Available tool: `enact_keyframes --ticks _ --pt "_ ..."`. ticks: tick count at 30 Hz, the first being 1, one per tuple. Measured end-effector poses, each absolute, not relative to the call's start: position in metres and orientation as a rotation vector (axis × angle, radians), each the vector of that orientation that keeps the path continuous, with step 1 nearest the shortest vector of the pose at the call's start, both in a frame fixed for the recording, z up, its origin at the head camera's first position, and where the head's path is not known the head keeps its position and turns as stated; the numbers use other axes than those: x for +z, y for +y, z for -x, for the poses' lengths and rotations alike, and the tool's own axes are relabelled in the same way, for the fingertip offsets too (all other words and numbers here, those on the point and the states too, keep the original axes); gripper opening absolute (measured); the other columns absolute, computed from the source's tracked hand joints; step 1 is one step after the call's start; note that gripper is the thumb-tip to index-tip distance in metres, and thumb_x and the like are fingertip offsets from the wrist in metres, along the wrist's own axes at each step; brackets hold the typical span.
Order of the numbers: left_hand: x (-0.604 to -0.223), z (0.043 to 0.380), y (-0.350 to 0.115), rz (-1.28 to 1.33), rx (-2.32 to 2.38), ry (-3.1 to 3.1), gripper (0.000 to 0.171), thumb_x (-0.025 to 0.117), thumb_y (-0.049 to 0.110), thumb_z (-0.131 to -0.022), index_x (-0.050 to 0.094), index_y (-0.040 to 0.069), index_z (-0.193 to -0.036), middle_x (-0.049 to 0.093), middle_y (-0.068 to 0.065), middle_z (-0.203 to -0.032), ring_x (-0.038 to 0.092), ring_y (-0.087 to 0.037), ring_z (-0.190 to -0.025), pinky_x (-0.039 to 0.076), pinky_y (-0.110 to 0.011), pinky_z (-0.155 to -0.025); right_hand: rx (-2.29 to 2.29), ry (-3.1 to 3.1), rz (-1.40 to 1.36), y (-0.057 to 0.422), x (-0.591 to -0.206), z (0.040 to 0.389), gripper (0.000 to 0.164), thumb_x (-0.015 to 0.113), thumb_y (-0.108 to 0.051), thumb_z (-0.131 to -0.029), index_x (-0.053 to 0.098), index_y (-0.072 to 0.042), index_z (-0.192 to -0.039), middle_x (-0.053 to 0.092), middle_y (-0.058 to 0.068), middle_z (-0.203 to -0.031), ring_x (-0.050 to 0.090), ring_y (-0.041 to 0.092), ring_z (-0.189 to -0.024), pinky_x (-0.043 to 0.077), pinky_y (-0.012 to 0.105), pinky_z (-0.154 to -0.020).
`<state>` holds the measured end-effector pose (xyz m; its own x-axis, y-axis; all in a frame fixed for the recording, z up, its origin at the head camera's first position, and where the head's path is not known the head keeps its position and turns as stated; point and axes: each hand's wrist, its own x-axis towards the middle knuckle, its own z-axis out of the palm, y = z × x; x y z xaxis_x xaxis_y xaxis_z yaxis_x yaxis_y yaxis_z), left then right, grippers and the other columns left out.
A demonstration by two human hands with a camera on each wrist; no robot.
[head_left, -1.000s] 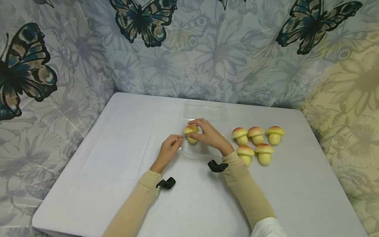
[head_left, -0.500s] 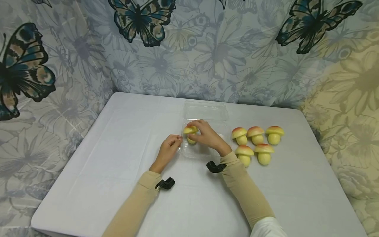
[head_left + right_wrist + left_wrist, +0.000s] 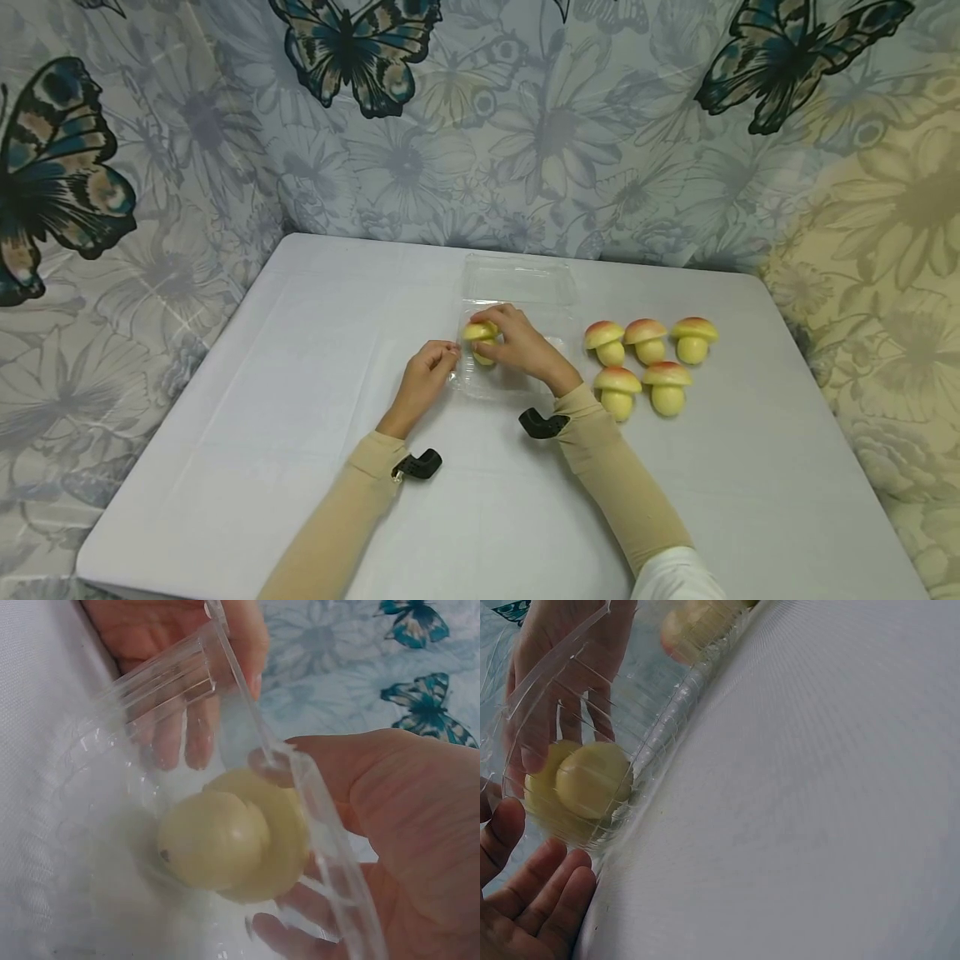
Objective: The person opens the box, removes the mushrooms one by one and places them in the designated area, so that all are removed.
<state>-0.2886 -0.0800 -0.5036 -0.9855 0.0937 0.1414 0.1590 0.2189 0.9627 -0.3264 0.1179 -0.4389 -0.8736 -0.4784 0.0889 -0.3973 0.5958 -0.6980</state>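
Observation:
A clear plastic container [image 3: 517,387] lies on the table with its lid [image 3: 517,282] folded back towards the wall. Inside its left end is a toy mushroom [image 3: 480,332], yellow with a rounded cap. My right hand [image 3: 522,340] reaches in over the rim and holds this mushroom between thumb and fingers; the right wrist view shows its pale stem [image 3: 214,840] through the plastic. At the container's left edge, my left hand [image 3: 423,379] pinches the rim with thumb and forefinger. Its other fingers [image 3: 566,900] spread along the outside of the wall in the left wrist view.
Several more toy mushrooms [image 3: 667,388] with reddish-yellow caps lie in two rows right of the container, close by the right forearm. A white cloth covers the table [image 3: 225,400]. Butterfly-patterned fabric [image 3: 412,167] hangs behind and at both sides.
The mushroom in the container has turned slightly under my right hand, its red patch now less visible. My left hand stays at the rim. The head view has shifted slightly.

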Motion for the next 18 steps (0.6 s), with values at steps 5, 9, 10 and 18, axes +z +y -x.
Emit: enact_keyframes --ticks 5,9,10,18 --pt "-0.5039 0.2878 -0.079 0.253 -1.937 -2.379 0.031 0.058 0.009 -0.101 0.058 -0.012 -0.079 0.065 -0.022 -0.124 0.061 -0.032 -0.123 0.046 -0.047 -0.109 -1.105 2.728 0.722 0.1163 -0.4396 0.3271 0.042 0.074 -0.017 -0.09 0.062 -0.007 -0.129 0.055 0.018 -0.135 0.049 0.034 -0.123 0.044 0.05 -0.104" --pt "-0.5039 0.2883 -0.0786 0.254 -1.898 -2.381 0.03 0.058 0.008 -0.1 0.057 -0.009 -0.076 0.067 -0.019 -0.121 0.062 -0.031 -0.121 0.048 -0.043 -0.107 -1.048 2.749 0.734 0.1151 -0.4423 0.3281 0.041 0.074 -0.015 -0.09 0.061 -0.005 -0.127 0.056 0.02 -0.134 0.05 0.035 -0.119 0.046 0.047 -0.098" --pt "-0.5041 0.2888 -0.0786 0.253 -1.883 -2.388 0.029 0.058 0.008 -0.099 0.057 -0.007 -0.075 0.067 -0.018 -0.121 0.062 -0.03 -0.12 0.049 -0.042 -0.106 -1.037 2.75 0.74 0.115 -0.443 0.3281 0.042 0.073 -0.015 -0.09 0.061 -0.005 -0.128 0.055 0.02 -0.134 0.051 0.035 -0.119 0.046 0.047 -0.098" --pt "-0.5045 0.2899 -0.0784 0.25 -1.868 -2.411 0.03 0.056 0.007 -0.1 0.058 -0.011 -0.077 0.067 -0.021 -0.122 0.062 -0.031 -0.121 0.048 -0.043 -0.107 -0.998 2.739 0.765 0.1146 -0.4456 0.3272 0.048 0.072 -0.012 -0.091 0.058 -0.006 -0.136 0.055 0.022 -0.136 0.053 0.036 -0.119 0.048 0.049 -0.098"
